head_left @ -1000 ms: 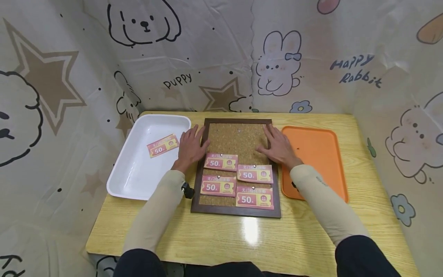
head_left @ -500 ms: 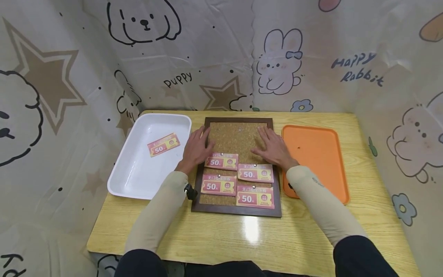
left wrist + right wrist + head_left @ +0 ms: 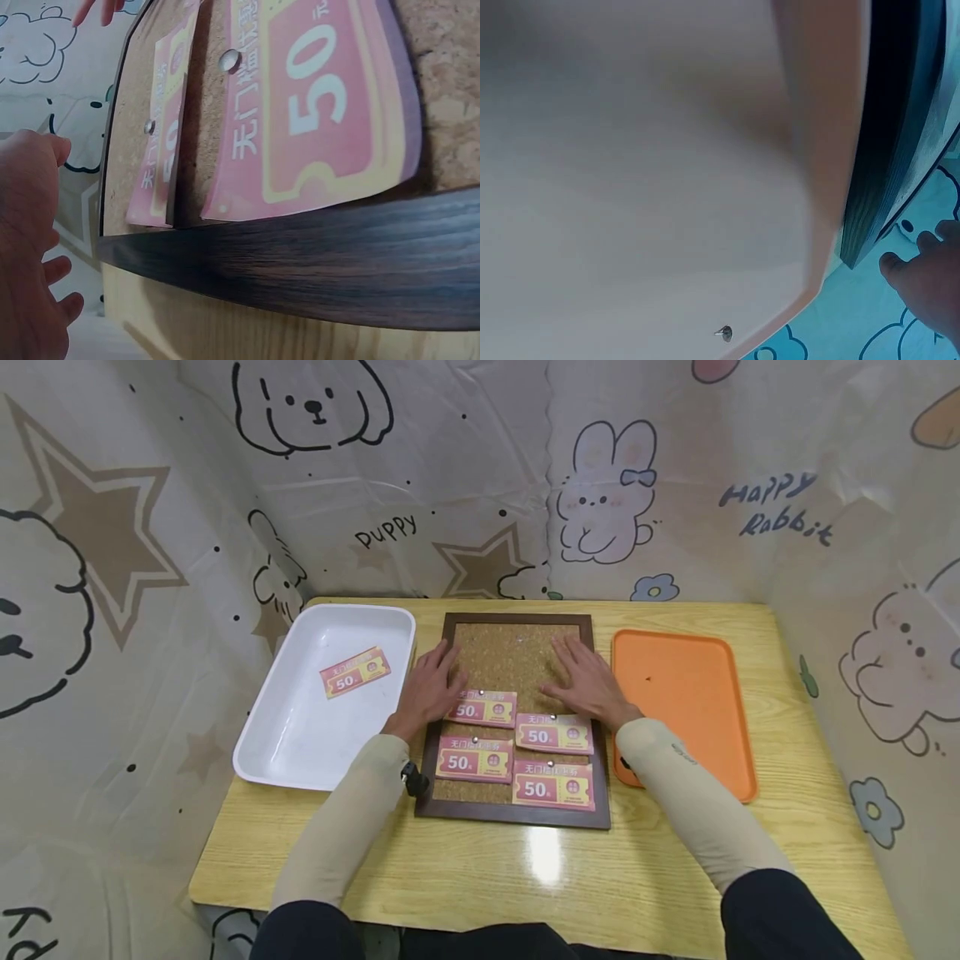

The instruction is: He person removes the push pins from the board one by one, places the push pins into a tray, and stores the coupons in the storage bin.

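A cork board (image 3: 517, 660) in a dark brown frame lies on the table. Several pink and yellow coupons (image 3: 555, 787) marked 50 are fixed to its lower part, each by a silver thumbtack (image 3: 229, 60). My left hand (image 3: 429, 687) is over the board's left edge beside the upper left coupon (image 3: 487, 710), fingers pointing away from me. Over the right edge, my right hand (image 3: 590, 683) spreads its fingers towards the bare upper cork. Neither hand holds anything; whether the fingertips touch the board, I cannot tell.
Left of the board stands a white tray (image 3: 285, 760) with one loose coupon (image 3: 356, 672) in it. An orange tray (image 3: 690, 718) lies on the right, holding a small thumbtack (image 3: 724, 333). Patterned cloth (image 3: 480, 460) hangs behind and along both sides of the wooden table (image 3: 480, 877).
Both hands have shifted a little inward over the board and slightly towards me. Board, coupons and trays keep their places.
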Available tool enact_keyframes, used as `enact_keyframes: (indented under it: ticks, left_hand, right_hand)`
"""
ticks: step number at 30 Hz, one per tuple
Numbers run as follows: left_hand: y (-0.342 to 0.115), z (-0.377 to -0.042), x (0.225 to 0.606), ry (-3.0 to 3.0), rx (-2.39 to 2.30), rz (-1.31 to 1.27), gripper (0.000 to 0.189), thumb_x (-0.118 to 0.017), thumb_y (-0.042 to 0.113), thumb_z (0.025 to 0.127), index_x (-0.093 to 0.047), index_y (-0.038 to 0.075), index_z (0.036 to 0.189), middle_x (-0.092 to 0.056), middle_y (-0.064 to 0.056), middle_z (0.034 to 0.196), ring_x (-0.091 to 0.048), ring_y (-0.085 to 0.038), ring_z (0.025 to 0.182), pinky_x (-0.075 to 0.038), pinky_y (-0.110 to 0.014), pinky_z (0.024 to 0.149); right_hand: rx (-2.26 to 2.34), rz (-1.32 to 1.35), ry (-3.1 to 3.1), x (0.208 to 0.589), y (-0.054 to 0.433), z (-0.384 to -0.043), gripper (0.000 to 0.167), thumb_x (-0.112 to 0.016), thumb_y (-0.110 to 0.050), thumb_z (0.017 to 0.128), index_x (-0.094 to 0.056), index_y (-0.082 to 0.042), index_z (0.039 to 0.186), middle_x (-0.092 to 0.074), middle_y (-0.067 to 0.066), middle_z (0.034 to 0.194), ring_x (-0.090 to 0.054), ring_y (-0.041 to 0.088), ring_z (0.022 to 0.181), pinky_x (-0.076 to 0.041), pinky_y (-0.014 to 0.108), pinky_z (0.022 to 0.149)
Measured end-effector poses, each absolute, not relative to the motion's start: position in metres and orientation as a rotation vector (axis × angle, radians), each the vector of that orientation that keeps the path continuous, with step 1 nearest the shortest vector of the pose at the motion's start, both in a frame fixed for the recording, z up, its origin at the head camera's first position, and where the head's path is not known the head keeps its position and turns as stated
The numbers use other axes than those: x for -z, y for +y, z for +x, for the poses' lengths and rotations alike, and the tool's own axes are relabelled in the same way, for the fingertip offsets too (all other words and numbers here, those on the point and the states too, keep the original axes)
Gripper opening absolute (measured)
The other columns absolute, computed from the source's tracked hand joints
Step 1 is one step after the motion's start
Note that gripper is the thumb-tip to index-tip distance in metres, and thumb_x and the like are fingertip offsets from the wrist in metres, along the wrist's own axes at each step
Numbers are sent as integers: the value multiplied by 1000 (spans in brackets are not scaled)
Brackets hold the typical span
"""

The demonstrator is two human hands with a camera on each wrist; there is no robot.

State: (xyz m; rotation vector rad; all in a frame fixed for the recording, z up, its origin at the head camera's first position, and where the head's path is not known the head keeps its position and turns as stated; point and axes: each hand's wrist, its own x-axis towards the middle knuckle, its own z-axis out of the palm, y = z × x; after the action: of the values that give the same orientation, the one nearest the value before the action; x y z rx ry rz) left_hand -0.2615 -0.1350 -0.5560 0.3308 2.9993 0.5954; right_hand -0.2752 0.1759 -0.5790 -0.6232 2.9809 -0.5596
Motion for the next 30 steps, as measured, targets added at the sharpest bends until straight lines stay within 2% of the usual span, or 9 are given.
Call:
enact_keyframes:
  ticks: [11, 15, 22, 30]
  left_hand:
    - [-135, -257, 568, 2951, -585, 294, 61, -41, 45, 100, -25, 22, 154, -17, -6, 163, -23, -33, 147, -26, -52, 116]
    - [-137, -255, 571, 2954, -561, 311, 60, -41, 45, 100, -27, 21, 153, -20, -7, 162, -25, -32, 146, -28, -52, 114]
    - [-138, -252, 573, 2953, -547, 329, 56, -44, 41, 99, -35, 19, 150, -24, -8, 160, -27, -30, 145, -30, -51, 114]
    - [-140, -251, 577, 2929, -538, 302, 57, -41, 47, 99, -36, 20, 149, -23, -7, 160, -25, -30, 146, -27, -50, 116]
  right_hand:
    - [616, -608, 2945, 582, 168, -272, 93, -52, -67, 87, -14, -18, 156, -16, 15, 162, -17, 35, 149, -18, 61, 115]
    - [611, -625, 2939, 581, 163, -271, 92, -51, -67, 87, -14, -19, 156, -18, 16, 161, -19, 37, 148, -18, 62, 115]
    - [609, -669, 2953, 581, 155, -270, 90, -54, -63, 88, -16, -18, 156, -21, 16, 160, -23, 37, 147, -20, 57, 117]
    - [645, -679, 2929, 580, 146, -270, 89, -55, -61, 88, -17, -17, 156, -21, 16, 160, -24, 38, 146, -18, 57, 117]
